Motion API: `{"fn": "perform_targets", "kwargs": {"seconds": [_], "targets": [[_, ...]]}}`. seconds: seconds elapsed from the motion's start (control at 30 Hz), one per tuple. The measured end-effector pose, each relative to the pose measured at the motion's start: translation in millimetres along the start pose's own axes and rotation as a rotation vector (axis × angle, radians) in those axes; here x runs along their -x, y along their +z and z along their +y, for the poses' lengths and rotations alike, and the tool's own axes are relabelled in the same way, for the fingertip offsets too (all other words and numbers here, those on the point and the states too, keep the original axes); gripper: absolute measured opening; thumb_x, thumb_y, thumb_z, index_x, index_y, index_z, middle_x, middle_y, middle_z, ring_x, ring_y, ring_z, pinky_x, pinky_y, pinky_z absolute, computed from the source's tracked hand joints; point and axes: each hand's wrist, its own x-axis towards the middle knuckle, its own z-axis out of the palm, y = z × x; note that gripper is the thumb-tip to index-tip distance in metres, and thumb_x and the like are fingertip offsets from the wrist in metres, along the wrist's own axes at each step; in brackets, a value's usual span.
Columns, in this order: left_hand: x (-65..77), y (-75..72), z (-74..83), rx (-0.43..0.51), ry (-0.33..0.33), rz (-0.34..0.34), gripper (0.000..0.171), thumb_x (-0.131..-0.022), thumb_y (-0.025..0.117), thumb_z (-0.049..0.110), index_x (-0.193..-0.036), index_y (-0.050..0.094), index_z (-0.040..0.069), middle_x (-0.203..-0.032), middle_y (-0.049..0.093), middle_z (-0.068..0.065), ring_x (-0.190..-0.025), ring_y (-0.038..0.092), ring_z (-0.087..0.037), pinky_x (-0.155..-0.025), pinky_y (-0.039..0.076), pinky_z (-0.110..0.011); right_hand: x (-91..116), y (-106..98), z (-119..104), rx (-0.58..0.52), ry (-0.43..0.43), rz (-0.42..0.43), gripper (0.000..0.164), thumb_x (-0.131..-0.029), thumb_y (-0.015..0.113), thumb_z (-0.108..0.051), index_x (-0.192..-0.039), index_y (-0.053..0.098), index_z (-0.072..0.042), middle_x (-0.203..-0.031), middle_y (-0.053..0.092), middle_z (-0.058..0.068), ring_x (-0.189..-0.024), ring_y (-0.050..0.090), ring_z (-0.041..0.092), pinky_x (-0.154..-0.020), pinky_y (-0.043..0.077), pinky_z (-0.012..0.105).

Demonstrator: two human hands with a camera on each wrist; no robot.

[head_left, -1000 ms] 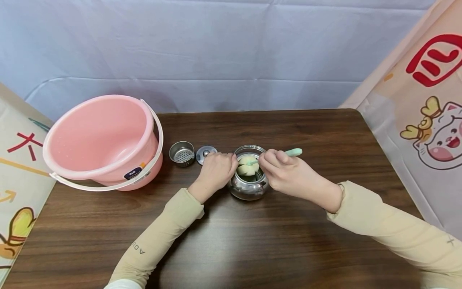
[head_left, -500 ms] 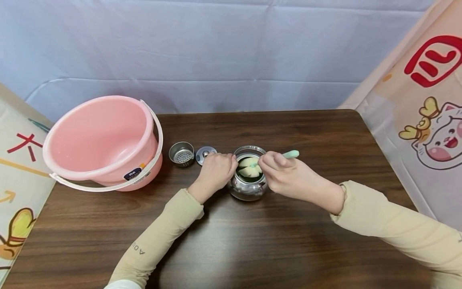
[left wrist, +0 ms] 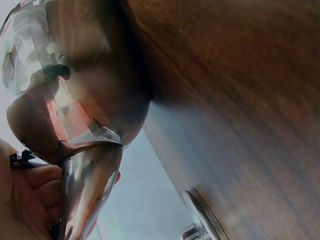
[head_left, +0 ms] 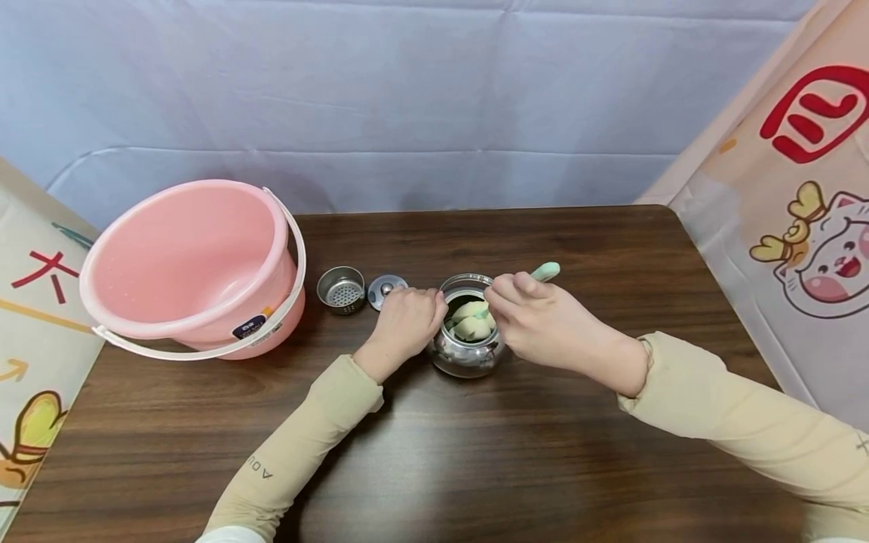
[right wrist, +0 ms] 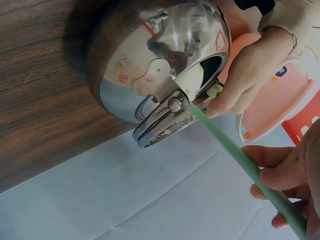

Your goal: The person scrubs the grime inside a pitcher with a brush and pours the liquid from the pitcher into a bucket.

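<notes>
A shiny stainless steel teapot [head_left: 465, 360] stands lidless on the table. My left hand [head_left: 407, 320] grips it at the left of its rim, fingers curled, close to the spout [left wrist: 90, 185] in the left wrist view. The teapot's hoop handle [right wrist: 156, 125] leans over to the far side of the mouth. With my right hand [head_left: 543, 318] I hold a sponge brush by its mint green stick [right wrist: 235, 150], fingers and thumb wrapped round it. The pale yellow-green sponge head [head_left: 473, 324] is inside the teapot's mouth, and the stick's end pokes out above the hand.
Left of the teapot sit its small lid [head_left: 387, 290] and a perforated metal strainer cup [head_left: 342, 290]. A large pink bucket [head_left: 183, 260] with a white handle occupies the table's left side. Cloth backdrops [head_left: 421, 98] hang behind and at both sides.
The sponge head has shifted and turned about within the teapot's mouth. The stick now points more steeply up, with my right hand slightly moved. My left hand and the teapot stay put.
</notes>
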Motion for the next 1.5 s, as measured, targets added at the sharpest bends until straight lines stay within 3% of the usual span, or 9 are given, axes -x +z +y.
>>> {"fn": "perform_targets", "kwargs": {"seconds": [0.23,0.47,0.83,1.0,1.23,1.5], "targets": [[0.0,-1.1,-0.2,-0.001,0.002,0.002,0.038,-0.091,0.033,0.017,-0.057,0.048,0.008,-0.051,0.054,-0.007,-0.051,0.056,-0.026,-0.051,0.040,-0.037,-2.1,2.0,7.3,-0.123,0.084,0.018,0.035,-0.079,0.027,0.001,-0.058,0.056,-0.002,-0.070,0.041,0.007,-0.071,0.038,0.023,-0.073,0.032,0.033],[-0.3,-1.0,-0.4,-0.008,0.011,0.022,0.038,-0.091,0.033,0.016,-0.057,0.048,0.008,-0.050,0.053,-0.007,-0.050,0.055,-0.026,-0.050,0.039,-0.036,-1.5,3.9,10.6,-0.200,0.139,0.036,0.036,-0.079,0.027,0.001,-0.056,0.054,-0.003,-0.068,0.039,0.006,-0.070,0.037,0.023,-0.074,0.031,0.035],[-1.6,-0.8,-0.5,0.003,0.010,0.014,0.039,-0.091,0.032,0.017,-0.057,0.048,0.008,-0.050,0.053,-0.006,-0.049,0.054,-0.026,-0.050,0.039,-0.037,2.3,6.3,14.5,-0.299,0.194,-0.025,0.012,-0.066,0.052,-0.001,-0.065,0.063,-0.005,-0.071,0.043,0.006,-0.073,0.039,0.026,-0.074,0.031,0.040],[-0.9,-1.0,-0.1,0.002,0.006,0.015,0.039,-0.091,0.032,0.017,-0.057,0.048,0.008,-0.051,0.054,-0.007,-0.050,0.055,-0.026,-0.050,0.039,-0.036,4.1,7.6,16.2,-0.333,0.225,-0.085,0.020,-0.060,0.056,0.001,-0.072,0.070,-0.008,-0.071,0.043,0.005,-0.074,0.039,0.025,-0.076,0.031,0.041],[-0.4,-0.7,0.4,-0.001,0.001,0.001,0.039,-0.091,0.032,0.017,-0.057,0.048,0.009,-0.050,0.053,-0.006,-0.050,0.055,-0.025,-0.050,0.039,-0.036,9.1,9.8,17.2,-0.405,0.305,-0.150,0.033,-0.059,0.053,0.003,-0.079,0.074,-0.012,-0.074,0.045,0.004,-0.073,0.040,0.023,-0.077,0.030,0.044],[-0.6,-1.1,1.5,0.007,0.000,0.004,0.038,-0.091,0.034,0.016,-0.056,0.047,0.009,-0.050,0.052,-0.006,-0.050,0.054,-0.025,-0.050,0.039,-0.036,13.3,13.1,15.2,-0.474,0.412,-0.152,0.039,-0.060,0.046,0.007,-0.080,0.075,-0.013,-0.074,0.048,0.002,-0.071,0.042,0.023,-0.076,0.028,0.045]]}}
